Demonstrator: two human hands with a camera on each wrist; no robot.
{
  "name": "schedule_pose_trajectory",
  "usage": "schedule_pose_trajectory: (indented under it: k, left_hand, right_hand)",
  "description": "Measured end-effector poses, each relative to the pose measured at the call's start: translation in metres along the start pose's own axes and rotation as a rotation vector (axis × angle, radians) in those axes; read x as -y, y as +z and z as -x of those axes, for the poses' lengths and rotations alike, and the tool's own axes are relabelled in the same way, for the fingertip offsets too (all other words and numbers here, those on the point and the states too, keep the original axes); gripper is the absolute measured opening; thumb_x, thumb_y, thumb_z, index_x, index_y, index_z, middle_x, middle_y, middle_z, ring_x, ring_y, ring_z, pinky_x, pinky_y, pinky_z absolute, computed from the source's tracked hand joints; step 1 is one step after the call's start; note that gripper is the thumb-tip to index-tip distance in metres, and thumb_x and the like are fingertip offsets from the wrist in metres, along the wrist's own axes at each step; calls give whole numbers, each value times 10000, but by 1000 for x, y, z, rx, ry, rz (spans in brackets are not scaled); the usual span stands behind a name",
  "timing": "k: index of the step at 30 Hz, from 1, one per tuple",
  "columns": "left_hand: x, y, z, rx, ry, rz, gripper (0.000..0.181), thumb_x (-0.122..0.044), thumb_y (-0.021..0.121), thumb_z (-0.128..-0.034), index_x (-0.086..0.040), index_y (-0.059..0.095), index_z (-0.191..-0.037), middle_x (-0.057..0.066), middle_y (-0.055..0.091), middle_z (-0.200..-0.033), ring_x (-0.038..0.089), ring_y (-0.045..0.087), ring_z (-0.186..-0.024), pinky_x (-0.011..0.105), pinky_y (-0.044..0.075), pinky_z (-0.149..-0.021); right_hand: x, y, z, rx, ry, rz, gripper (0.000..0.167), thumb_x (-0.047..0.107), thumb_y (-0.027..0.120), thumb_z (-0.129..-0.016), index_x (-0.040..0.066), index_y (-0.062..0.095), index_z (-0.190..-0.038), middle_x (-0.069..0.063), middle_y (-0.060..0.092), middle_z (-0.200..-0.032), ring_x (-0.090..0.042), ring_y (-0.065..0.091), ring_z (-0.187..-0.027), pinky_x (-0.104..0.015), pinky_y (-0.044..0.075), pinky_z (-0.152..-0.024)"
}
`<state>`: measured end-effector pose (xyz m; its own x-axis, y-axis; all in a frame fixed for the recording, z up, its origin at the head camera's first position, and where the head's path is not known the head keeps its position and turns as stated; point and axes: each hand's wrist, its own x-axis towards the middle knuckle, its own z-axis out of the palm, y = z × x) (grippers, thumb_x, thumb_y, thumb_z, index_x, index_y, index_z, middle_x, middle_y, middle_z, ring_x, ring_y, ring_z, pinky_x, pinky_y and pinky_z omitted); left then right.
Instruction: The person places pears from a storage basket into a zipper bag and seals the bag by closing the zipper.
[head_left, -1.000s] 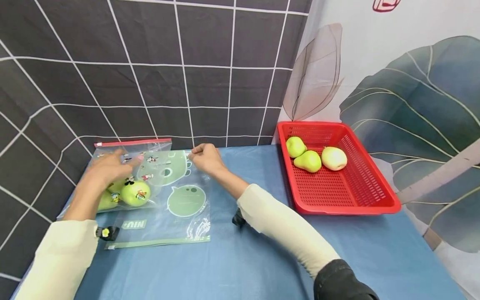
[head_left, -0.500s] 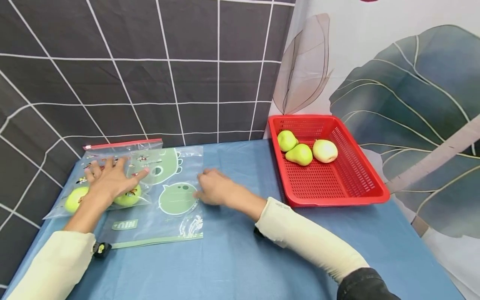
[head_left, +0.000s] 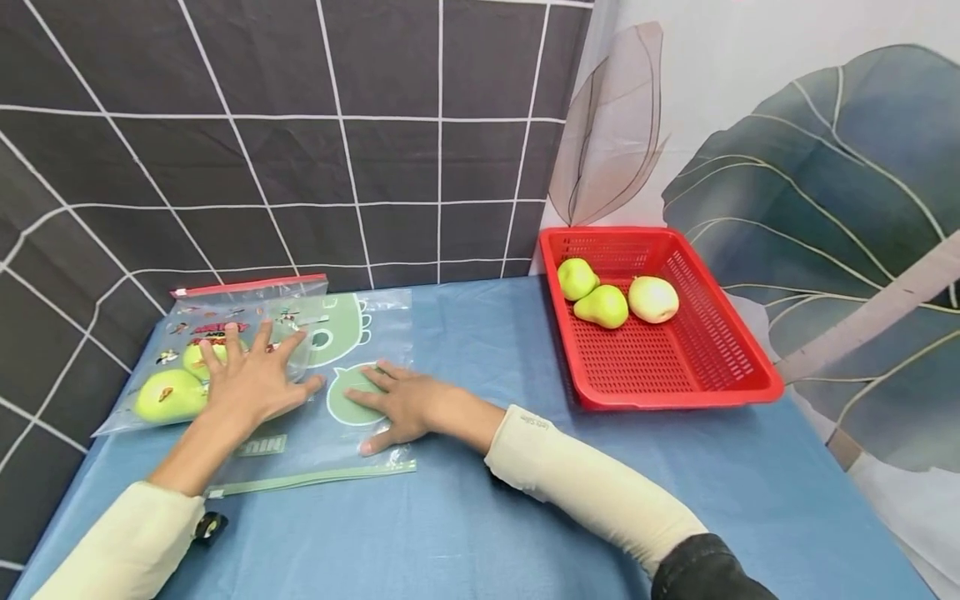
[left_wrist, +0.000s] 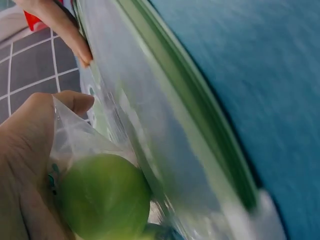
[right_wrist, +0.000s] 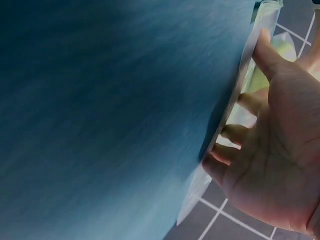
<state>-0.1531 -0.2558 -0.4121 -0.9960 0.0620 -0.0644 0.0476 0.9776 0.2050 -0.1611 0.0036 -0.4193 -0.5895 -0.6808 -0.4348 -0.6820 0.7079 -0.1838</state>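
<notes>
Dark cloth with white grid lines (head_left: 390,167) backs a blue-covered table (head_left: 480,517), where a red-zip bag (head_left: 247,286) lies at the far left, overlapping a green-printed bag (head_left: 315,454). At least 2 green fruits (head_left: 171,396) sit inside the red-zip bag, and 3 more pieces (head_left: 602,307) lie in a red basket (head_left: 678,402) to the right. The left hand (head_left: 258,379) is spread wide over the right part of the red-zip bag; the right hand (head_left: 408,404) is spread wide over the green-printed bag, and neither seems to grip anything. Whether the red-zip bag is sealed cannot be told; if it is not, a push on the fruits could roll 1 out at the far end. Thin plastic could also cling to a hand and drag the 2 overlapping bags askew. Compared with 0.5 s ago, the right hand, then bent at the green-printed bag's edge, now reaches onto it with fingers extended; the left hand sits farther right, leaving the fruits at the left more exposed, while the red basket's contents look the same
</notes>
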Motion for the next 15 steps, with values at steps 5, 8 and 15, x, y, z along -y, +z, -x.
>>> schedule_pose_trajectory:
  k: [5,8,15]
  left_hand:
    - [6,0,0,-7,2,23,880,-604,711,-998,-119,469,-1691,408,224,-1780,787,-5,-1633,987,-77,-1243]
    - [9,0,2,-10,8,33,875,-613,709,-1004,-115,477,-1685,405,228,-1776,788,-7,-1632,991,-74,-1236]
    - [12,0,2,-26,13,28,864,-627,699,-1006,-120,485,-1674,402,249,-1766,793,36,-1624,985,-79,-1242]
  right_hand:
    - [-15,0,16,7,25,-48,964,759,655,-1019,465,174,-1801,53,13,-1930,-216,-29,-1805,-499,231,-1478]
    - [-27,3,32,11,41,-63,973,736,687,-1012,455,193,-1802,45,31,-1931,-225,-17,-1807,-527,264,-1466]
    - [-56,3,75,29,159,-73,987,659,798,-971,425,294,-1788,33,102,-1927,-251,56,-1806,-565,318,-1441]
